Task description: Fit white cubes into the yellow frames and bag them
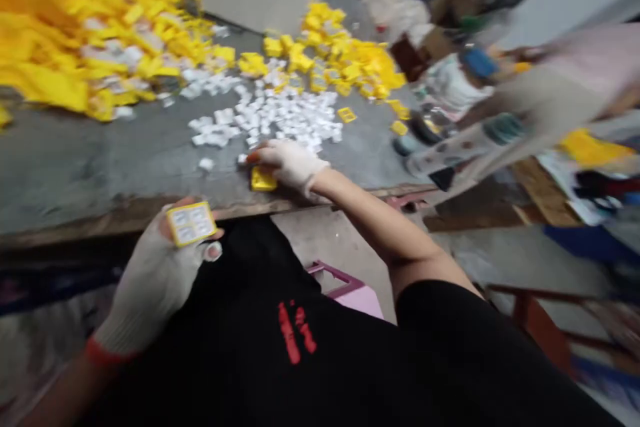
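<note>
My left hand [165, 267], in a white glove with bare fingertips, is closed on a square yellow frame [192, 223] with white pieces in its compartments. It holds the frame up in front of the table edge. My right hand [290, 163], gloved too, rests low over the tabletop, fingers bent down. At its fingertips is a small white piece [243, 159]; the thumb's grip is partly hidden. Another yellow frame [263, 179] lies under the right fingers, close to the edge. Just beyond is a spread of loose white pieces [285, 113].
A large heap of yellow parts [50, 27] covers the back left of the grey table [100, 167]. More yellow frames [360, 63] are piled at the back right. A patterned tumbler [455, 147] lies blurred at the right. A pink stool [350, 290] stands below the table.
</note>
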Available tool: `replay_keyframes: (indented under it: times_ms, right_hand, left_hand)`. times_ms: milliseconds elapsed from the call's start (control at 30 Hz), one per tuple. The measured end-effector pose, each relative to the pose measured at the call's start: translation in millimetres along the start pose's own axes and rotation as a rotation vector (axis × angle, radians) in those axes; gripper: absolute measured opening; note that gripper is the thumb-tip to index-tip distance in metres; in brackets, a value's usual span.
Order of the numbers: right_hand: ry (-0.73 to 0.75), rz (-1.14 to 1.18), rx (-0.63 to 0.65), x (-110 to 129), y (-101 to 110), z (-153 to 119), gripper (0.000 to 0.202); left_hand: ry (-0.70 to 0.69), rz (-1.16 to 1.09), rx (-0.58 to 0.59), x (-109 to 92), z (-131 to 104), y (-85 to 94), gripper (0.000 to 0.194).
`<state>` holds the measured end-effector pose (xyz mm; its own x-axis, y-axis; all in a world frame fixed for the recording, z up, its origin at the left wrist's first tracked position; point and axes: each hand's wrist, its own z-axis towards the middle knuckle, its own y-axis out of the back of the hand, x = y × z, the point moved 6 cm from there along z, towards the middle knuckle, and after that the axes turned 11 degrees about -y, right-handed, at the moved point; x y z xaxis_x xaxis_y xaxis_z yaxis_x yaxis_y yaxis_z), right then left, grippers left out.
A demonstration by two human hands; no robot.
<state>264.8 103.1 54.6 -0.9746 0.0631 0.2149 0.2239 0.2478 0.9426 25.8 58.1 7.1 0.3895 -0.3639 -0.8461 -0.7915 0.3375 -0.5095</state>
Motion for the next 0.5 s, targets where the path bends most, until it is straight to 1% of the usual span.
replay_keyframes:
  times_ms: [33, 100, 133, 200, 267, 333, 433, 500]
  right_hand:
    - [-0.047, 0.010, -0.050, -7.0, -7.1, -2.3, 0.046]
    - [-0.110, 0.001, -0.092, -18.9, -21.2, -8.1, 0.049]
    - [-0.128, -0.018, -0.101, -23.1, -26.9, -11.2, 0.055]
    - [-0.137, -0.069, -0.123, -27.2, -34.2, -16.5, 0.065]
    - [-0.116, -0.099, -0.157, -27.1, -36.8, -20.8, 0.062]
    - [-0.039, -0.059, -0.210, -21.1, -35.0, -27.4, 0.055]
    - [0.216, 0.136, -0.319, 1.2, -24.3, -49.9, 0.055]
    - [0.380, 0.272, -0.377, 18.5, -15.4, -69.7, 0.056]
  left_hand:
    - [-0.012, -0.006, -0.121, 3.9, -2.7, 8.8, 0.031]
    - [-0.004, -0.055, -0.219, 10.5, -5.7, 13.6, 0.038]
    - [-0.009, -0.080, -0.233, 12.0, -6.5, 12.5, 0.042]
    - [-0.024, -0.112, -0.217, 13.7, -8.3, 7.2, 0.046]
    - [-0.025, -0.119, -0.196, 17.1, -11.1, 3.4, 0.048]
    - [-0.007, -0.118, -0.186, 22.6, -14.3, 2.4, 0.051]
    - [0.016, -0.131, -0.179, 29.6, -17.7, 2.0, 0.056]
    - [0.022, -0.143, -0.163, 31.2, -18.8, -0.9, 0.054]
